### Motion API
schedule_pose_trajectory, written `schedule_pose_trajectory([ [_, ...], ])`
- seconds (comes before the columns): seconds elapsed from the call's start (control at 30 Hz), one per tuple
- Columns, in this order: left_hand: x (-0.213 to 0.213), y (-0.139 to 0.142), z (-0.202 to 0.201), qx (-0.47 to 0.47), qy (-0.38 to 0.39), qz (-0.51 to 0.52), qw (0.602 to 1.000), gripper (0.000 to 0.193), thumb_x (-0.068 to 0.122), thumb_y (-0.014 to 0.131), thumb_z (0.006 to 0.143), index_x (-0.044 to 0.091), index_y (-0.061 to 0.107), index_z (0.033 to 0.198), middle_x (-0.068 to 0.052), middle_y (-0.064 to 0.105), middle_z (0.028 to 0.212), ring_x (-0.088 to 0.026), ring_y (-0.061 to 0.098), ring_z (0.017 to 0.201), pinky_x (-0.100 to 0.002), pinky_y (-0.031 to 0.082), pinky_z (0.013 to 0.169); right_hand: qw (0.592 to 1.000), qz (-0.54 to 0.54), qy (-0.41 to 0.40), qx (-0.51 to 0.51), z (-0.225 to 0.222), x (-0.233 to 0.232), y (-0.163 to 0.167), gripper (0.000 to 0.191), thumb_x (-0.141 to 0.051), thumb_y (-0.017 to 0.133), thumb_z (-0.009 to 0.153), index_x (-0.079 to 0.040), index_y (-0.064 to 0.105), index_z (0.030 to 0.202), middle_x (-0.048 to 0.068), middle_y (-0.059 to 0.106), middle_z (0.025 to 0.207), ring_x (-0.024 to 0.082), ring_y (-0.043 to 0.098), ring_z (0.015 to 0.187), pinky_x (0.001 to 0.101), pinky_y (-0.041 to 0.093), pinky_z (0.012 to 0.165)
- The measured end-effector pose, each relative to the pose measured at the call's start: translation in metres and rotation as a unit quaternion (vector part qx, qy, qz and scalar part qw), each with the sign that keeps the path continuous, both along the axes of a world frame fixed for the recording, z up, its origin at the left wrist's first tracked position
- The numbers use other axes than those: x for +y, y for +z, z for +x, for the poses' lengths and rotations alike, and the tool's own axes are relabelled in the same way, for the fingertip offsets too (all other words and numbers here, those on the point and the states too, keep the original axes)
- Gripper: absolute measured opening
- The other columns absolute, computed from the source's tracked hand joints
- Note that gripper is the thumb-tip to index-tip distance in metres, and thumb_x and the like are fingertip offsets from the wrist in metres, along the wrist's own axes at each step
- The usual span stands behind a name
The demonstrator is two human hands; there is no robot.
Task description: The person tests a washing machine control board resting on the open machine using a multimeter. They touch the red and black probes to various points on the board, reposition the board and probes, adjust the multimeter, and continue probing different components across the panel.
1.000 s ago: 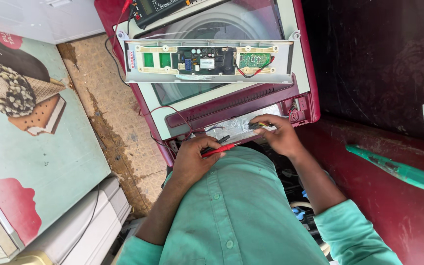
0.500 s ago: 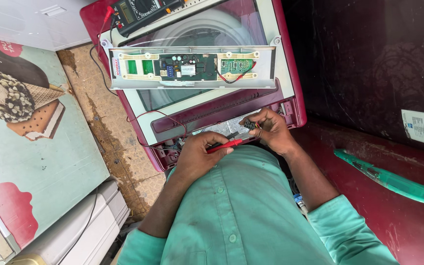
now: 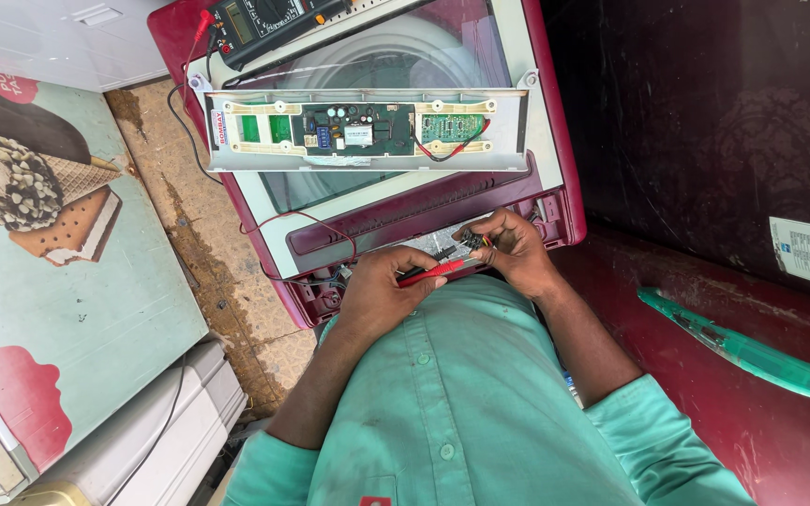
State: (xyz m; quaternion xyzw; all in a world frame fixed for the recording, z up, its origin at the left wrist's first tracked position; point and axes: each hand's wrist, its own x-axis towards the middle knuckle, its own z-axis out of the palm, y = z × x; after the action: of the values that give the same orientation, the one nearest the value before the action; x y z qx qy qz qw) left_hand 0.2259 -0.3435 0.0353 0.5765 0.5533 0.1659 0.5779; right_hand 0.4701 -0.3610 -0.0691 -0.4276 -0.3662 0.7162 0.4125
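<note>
My left hand (image 3: 382, 289) grips a red test probe (image 3: 433, 273) and points it rightward at a wire connector (image 3: 472, 243) pinched in the fingers of my right hand (image 3: 516, 249). A black probe also lies between the two hands. Both hands work at the open front edge of a maroon top-load washing machine (image 3: 555, 141). Its grey control panel (image 3: 367, 129) lies flipped over on the glass lid, with the green circuit board exposed. A black multimeter (image 3: 269, 23) rests at the far end of the lid, its red lead (image 3: 264, 230) trailing down to my hands.
A chest freezer (image 3: 58, 281) with an ice-cream picture stands to the left. A dusty floor strip (image 3: 199, 262) runs between it and the machine. A green plastic piece (image 3: 752, 351) lies on the maroon surface (image 3: 771, 440) at right. A dark cabinet (image 3: 705, 122) stands behind.
The view has shifted, so the machine and panel sit lower and more central. My left hand has brought the red probe closer to the connector in my right hand.
</note>
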Motion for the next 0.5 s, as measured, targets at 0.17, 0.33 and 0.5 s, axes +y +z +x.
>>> schedule_pose_trajectory([
  [0.17,-0.0002,-0.0027,-0.0023,-0.007,0.006,-0.012,1.0,0.025,0.022,0.086,0.082,0.005,0.075,0.098,-0.007,0.08,0.086,-0.013,0.074,0.075,-0.029,0.056,0.069,1.0,0.011,-0.004,-0.016,-0.0019,0.0006,0.0,0.027,0.009,0.071,0.091,-0.005,0.059,0.111,0.015,0.07,0.121,0.02,0.067,0.117,0.0364,0.059,0.1],
  [0.33,-0.0012,-0.0057,-0.0034,-0.008,0.016,-0.005,1.0,0.025,0.021,0.086,0.081,0.005,0.076,0.098,-0.007,0.079,0.087,-0.012,0.076,0.077,-0.029,0.057,0.068,1.0,0.009,-0.003,-0.003,-0.0018,0.0005,0.0004,0.025,0.01,0.068,0.092,-0.006,0.058,0.11,0.015,0.071,0.121,0.02,0.067,0.119,0.0364,0.059,0.101],
  [0.5,-0.0025,-0.0067,-0.0039,-0.001,0.011,0.001,1.0,0.024,0.022,0.087,0.081,0.006,0.076,0.096,-0.007,0.079,0.085,-0.012,0.076,0.075,-0.03,0.057,0.067,0.999,0.005,0.003,-0.036,-0.0002,-0.0019,-0.0007,0.026,0.01,0.068,0.092,-0.005,0.059,0.111,0.015,0.071,0.121,0.019,0.067,0.117,0.0356,0.06,0.098],
])
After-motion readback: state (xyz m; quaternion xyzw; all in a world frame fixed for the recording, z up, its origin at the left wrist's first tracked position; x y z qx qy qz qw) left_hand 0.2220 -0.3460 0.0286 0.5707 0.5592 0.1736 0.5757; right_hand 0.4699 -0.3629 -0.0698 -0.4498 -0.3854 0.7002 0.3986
